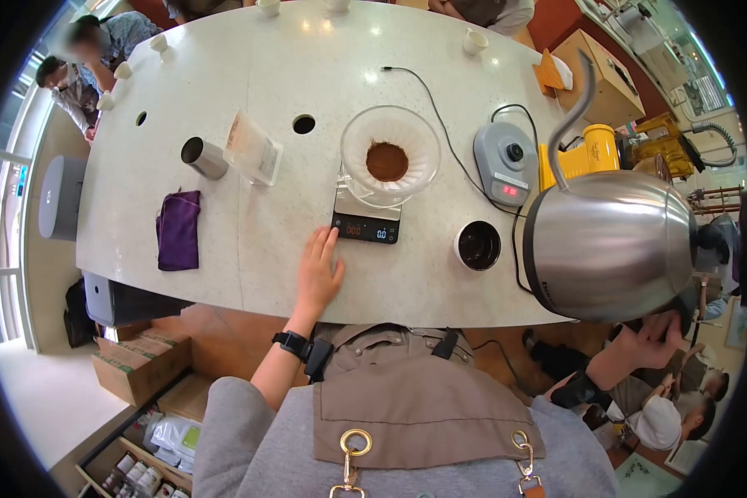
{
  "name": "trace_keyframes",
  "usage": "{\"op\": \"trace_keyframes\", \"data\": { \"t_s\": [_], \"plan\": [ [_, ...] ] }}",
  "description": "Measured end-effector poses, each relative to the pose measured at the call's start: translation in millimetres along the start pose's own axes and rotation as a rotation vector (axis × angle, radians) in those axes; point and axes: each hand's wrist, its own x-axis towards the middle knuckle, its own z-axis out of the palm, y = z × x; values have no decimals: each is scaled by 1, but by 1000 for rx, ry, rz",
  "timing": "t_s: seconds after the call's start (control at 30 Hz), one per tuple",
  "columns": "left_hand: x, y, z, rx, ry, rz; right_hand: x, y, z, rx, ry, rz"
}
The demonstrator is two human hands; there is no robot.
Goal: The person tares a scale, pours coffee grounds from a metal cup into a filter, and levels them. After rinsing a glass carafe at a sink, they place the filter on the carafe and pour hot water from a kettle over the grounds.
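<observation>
My left hand [319, 270] lies on the table with its fingers stretched out, a fingertip at the left edge of the black coffee scale [365, 228]. The scale's display reads 0:00 and 0.0. Above the scale stands a clear ribbed dripper [423, 149] with a white paper filter, and brown coffee grounds [388, 162] lie in its bottom. On the right, my right hand [646, 342] is closed on a steel gooseneck kettle [614, 241], held up close to the camera. The kettle hides its handle and part of that hand. Its spout points away from me.
Left of the dripper are a metal cup [204, 158], a clear plastic container [253, 149] and a purple cloth [178, 231]. A dark-filled cup [478, 246], a grey kettle base [506, 162] with cord and a yellow grinder [589, 153] are on the right. People sit around the table.
</observation>
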Motion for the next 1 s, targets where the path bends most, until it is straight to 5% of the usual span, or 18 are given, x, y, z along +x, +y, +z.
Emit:
{"op": "trace_keyframes", "data": {
  "t_s": [0.53,0.63,0.8,0.9,1.0],
  "plan": [
    [6,6,-7,24,-10,17,10,17,-32,54,-168,111],
    [16,27,-32,52,149,6,14,21,-37,101,-213,128],
    [64,146,-132,92,399,566,18,30,-49,77,-156,162],
    [83,205,-130,-27,532,842,22,45,-61,199,-200,182],
    [105,261,-115,-110,489,973,19,58,-56,-19,-69,130]
  ]
}}
